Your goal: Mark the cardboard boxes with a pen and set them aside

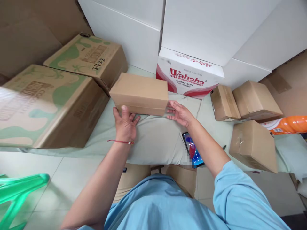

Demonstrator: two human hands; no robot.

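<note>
A plain brown cardboard box (pixel 140 92) is in front of me at the middle, between my two hands. My left hand (pixel 126 123) is at its lower left front, thumb up and fingers spread, some fingertips reaching under the box's lower edge. At the right end of the box is my right hand (pixel 179 113), with its fingers apart and the fingertips close to the box's side. Whether those fingertips touch the box is hard to tell. A red string bracelet (pixel 122 141) circles my left wrist.
Large printed cartons (pixel 50 102) stand at the left, a white Wahaha box (pixel 189 75) behind. Smaller brown boxes (pixel 254 145) and an orange bottle (pixel 290 124) are at the right. A lit phone (pixel 193 151) lies near the front edge. A green stool (pixel 21 188) is lower left.
</note>
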